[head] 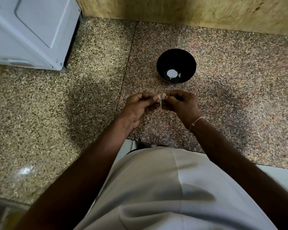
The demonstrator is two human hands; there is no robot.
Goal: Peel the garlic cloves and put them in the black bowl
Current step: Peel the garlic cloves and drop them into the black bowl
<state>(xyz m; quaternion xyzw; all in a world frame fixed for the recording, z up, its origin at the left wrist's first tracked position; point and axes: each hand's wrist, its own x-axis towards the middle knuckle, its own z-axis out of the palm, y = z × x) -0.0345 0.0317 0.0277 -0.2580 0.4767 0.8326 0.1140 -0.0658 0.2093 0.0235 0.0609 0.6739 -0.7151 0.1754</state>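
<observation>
Just near the black bowl [176,66], both hands meet above the stone counter [90,100]: left hand [140,107] and right hand [181,103] pinch one garlic clove [161,97] between curled fingertips, a strip of skin hanging below it.

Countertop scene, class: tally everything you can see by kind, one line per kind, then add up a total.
Hands: 2, left hand and right hand
Garlic clove pinched between both: 1
Black bowl: 1
Pale pieces in the bowl: 2, too glary to identify
White appliance: 1
Wrist string: 1
Total: 8
</observation>
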